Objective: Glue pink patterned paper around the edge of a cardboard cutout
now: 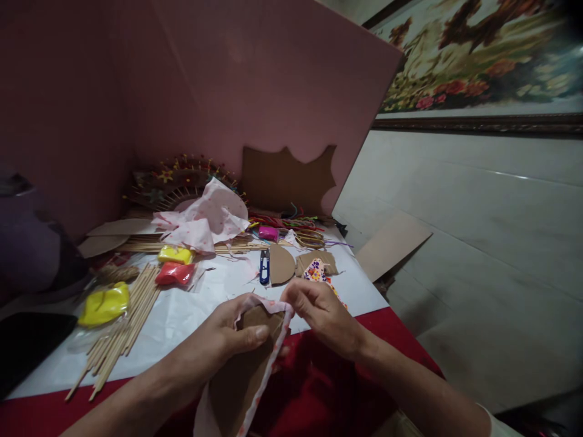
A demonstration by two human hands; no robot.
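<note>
A piece of cardboard point(243, 376) edged with pale pink patterned fabric point(268, 370) is tilted up in front of me, over the table's near edge. My left hand point(234, 331) grips its upper left side, thumb flat on the brown face and fingers behind. At the top right corner, my right hand point(321, 309) is closed with thumb and forefinger pinched at the fabric's folded edge. The fabric wraps over the top and right rim. Just beyond lie blue thread snips point(265, 267), a rounded cardboard piece point(281, 265) and a scrap of flowered fabric point(315, 270).
Wooden sticks point(127, 315) and packets of yellow clay point(105, 303) and red clay point(174, 274) lie left. Behind are crumpled pink fabric point(204, 218), scissors point(310, 238) and a decorated fan shape point(182, 176). A dark object point(34, 346) sits at the left edge.
</note>
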